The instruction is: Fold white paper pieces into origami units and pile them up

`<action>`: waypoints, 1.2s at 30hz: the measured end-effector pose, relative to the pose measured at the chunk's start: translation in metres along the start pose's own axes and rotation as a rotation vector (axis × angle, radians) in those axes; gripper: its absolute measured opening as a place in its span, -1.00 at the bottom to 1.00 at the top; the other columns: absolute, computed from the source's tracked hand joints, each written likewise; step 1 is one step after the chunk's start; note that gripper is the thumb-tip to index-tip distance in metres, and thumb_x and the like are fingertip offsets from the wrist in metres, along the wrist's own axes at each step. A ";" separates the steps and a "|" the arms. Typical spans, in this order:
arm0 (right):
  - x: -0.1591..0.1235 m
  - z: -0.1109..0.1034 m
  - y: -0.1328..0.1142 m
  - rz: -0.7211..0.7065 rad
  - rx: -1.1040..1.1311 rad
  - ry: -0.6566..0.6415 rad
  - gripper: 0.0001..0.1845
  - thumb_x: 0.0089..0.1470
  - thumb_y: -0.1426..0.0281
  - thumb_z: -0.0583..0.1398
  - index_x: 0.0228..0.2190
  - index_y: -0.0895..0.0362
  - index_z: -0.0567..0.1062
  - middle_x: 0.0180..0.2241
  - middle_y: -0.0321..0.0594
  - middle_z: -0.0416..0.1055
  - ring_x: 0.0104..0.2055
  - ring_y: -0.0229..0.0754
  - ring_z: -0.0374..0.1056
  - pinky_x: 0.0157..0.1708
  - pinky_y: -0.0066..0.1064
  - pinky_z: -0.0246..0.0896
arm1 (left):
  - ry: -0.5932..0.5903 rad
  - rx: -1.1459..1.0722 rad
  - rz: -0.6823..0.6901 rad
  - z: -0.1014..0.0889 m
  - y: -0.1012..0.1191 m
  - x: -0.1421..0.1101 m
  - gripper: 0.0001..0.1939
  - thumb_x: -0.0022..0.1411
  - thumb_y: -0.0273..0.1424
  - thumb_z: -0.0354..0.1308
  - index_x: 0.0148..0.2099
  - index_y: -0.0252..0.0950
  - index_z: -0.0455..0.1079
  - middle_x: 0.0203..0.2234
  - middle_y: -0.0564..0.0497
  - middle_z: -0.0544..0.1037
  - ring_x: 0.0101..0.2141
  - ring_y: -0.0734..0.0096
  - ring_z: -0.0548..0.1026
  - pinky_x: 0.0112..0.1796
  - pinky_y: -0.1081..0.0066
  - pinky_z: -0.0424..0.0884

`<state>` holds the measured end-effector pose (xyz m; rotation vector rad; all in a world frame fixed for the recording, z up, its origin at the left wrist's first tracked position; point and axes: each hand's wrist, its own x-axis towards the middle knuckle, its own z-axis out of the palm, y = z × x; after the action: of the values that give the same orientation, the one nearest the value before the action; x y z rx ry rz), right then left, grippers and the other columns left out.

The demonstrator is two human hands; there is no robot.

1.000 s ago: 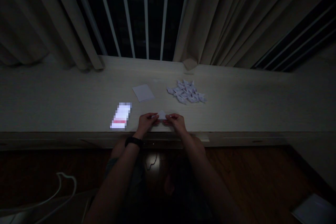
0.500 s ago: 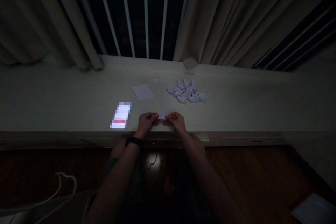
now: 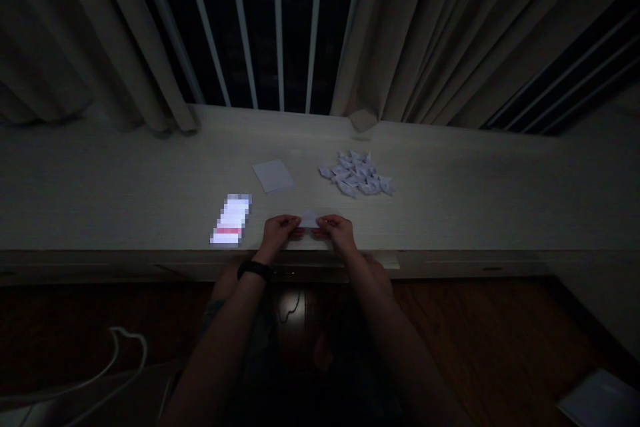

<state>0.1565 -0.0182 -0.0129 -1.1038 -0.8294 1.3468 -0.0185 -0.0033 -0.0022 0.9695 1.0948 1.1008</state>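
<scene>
Between my two hands is a small piece of folded white paper (image 3: pixel 309 219), its top coming to a point. My left hand (image 3: pixel 280 233) pinches its left edge, and a dark band sits on that wrist. On the other side my right hand (image 3: pixel 337 232) pinches the right edge. Both hands are close to the front edge of the pale countertop (image 3: pixel 450 213). Beyond them to the right lies a cluster of several folded white paper pieces (image 3: pixel 357 173). A stack of square white paper (image 3: pixel 273 175) lies beyond my left hand.
A lit phone (image 3: pixel 231 220), its screen blurred into blocks, lies left of my hands. Curtains (image 3: pixel 415 33) hang at the back beside a barred window (image 3: pixel 277 27). A white cable (image 3: pixel 143 347) loops at the lower left, above the dark wooden floor (image 3: pixel 450 320).
My hands have drawn slightly apart along the folded paper, so more of its middle shows. The stack, the cluster and the phone have stayed in place.
</scene>
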 end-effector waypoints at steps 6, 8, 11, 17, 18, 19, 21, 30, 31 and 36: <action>0.002 0.000 0.003 0.015 0.008 0.027 -0.62 -0.37 0.25 0.44 -0.51 0.19 0.48 -0.56 -0.22 0.49 -0.53 -0.11 0.47 -0.47 -0.30 0.48 | 0.002 0.011 0.009 -0.001 0.001 -0.001 -0.54 -0.19 -0.17 0.40 -0.33 -0.43 0.46 -0.50 -0.06 0.57 -0.47 0.28 0.56 -0.35 0.27 0.54; 0.002 0.000 0.003 0.018 -0.005 0.045 -0.64 -0.36 0.26 0.43 -0.52 0.19 0.48 -0.57 -0.23 0.49 -0.53 -0.11 0.47 -0.48 -0.30 0.48 | -0.016 0.029 0.000 -0.001 0.002 -0.001 -0.55 -0.19 -0.16 0.40 -0.34 -0.43 0.46 -0.51 -0.06 0.57 -0.48 0.27 0.56 -0.37 0.27 0.54; 0.002 0.001 0.002 0.019 -0.027 0.064 -0.65 -0.35 0.25 0.43 -0.53 0.18 0.47 -0.58 -0.24 0.48 -0.54 -0.12 0.46 -0.51 -0.31 0.47 | -0.026 0.070 -0.011 -0.002 0.003 -0.001 -0.57 -0.18 -0.17 0.40 -0.36 -0.42 0.45 -0.52 -0.06 0.56 -0.49 0.26 0.56 -0.40 0.28 0.54; -0.003 -0.001 -0.003 0.003 -0.052 -0.013 -0.63 -0.35 0.22 0.42 -0.51 0.20 0.49 -0.56 -0.23 0.49 -0.54 -0.16 0.45 -0.50 -0.37 0.45 | -0.083 0.210 -0.024 -0.001 0.009 -0.002 -0.62 -0.15 -0.23 0.39 -0.37 -0.39 0.41 -0.57 -0.03 0.55 -0.55 0.29 0.55 -0.51 0.38 0.49; -0.003 -0.001 -0.003 0.006 -0.062 -0.035 -0.62 -0.35 0.22 0.42 -0.51 0.20 0.50 -0.56 -0.24 0.49 -0.54 -0.17 0.45 -0.49 -0.37 0.45 | -0.108 0.229 -0.035 -0.001 0.011 -0.002 -0.63 -0.15 -0.23 0.39 -0.38 -0.39 0.41 -0.58 -0.04 0.54 -0.56 0.29 0.55 -0.53 0.40 0.47; -0.003 -0.002 -0.004 0.012 -0.071 -0.054 -0.62 -0.35 0.21 0.42 -0.50 0.20 0.50 -0.55 -0.24 0.49 -0.53 -0.17 0.46 -0.48 -0.36 0.45 | -0.125 0.245 -0.040 0.000 0.012 -0.003 -0.64 -0.15 -0.24 0.39 -0.41 -0.39 0.40 -0.60 -0.04 0.54 -0.57 0.30 0.55 -0.54 0.43 0.46; -0.003 -0.003 -0.005 0.025 -0.077 -0.071 -0.61 -0.35 0.20 0.42 -0.50 0.20 0.49 -0.55 -0.25 0.48 -0.53 -0.17 0.45 -0.47 -0.36 0.45 | -0.131 0.271 -0.036 0.001 0.013 -0.005 -0.65 -0.13 -0.23 0.39 -0.45 -0.39 0.39 -0.62 -0.06 0.53 -0.58 0.31 0.54 -0.56 0.45 0.43; -0.003 0.005 -0.010 0.023 -0.114 -0.149 -0.38 -0.40 0.26 0.43 -0.23 0.13 0.39 -0.54 -0.38 0.45 -0.56 -0.24 0.43 -0.48 -0.39 0.41 | -0.062 0.156 -0.020 0.005 0.010 -0.006 -0.56 -0.22 -0.16 0.42 -0.44 -0.39 0.36 -0.61 -0.07 0.54 -0.57 0.29 0.54 -0.52 0.39 0.48; -0.004 0.005 -0.011 0.016 -0.131 -0.149 -0.39 -0.40 0.26 0.43 -0.24 0.13 0.39 -0.57 -0.39 0.44 -0.58 -0.25 0.41 -0.50 -0.41 0.40 | -0.067 0.152 -0.024 0.005 0.009 -0.006 -0.55 -0.21 -0.16 0.42 -0.44 -0.39 0.36 -0.61 -0.07 0.54 -0.57 0.29 0.54 -0.52 0.38 0.49; -0.006 0.005 -0.012 0.009 -0.129 -0.134 -0.38 -0.43 0.26 0.43 -0.27 0.11 0.34 -0.61 -0.44 0.41 -0.62 -0.24 0.40 -0.55 -0.43 0.37 | -0.064 0.150 -0.063 0.006 0.009 -0.008 -0.55 -0.20 -0.16 0.41 -0.41 -0.40 0.36 -0.59 -0.08 0.55 -0.55 0.29 0.55 -0.50 0.37 0.49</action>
<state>0.1556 -0.0221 0.0006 -1.1261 -1.0226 1.4019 -0.0154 -0.0100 0.0096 1.0734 1.1606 0.9409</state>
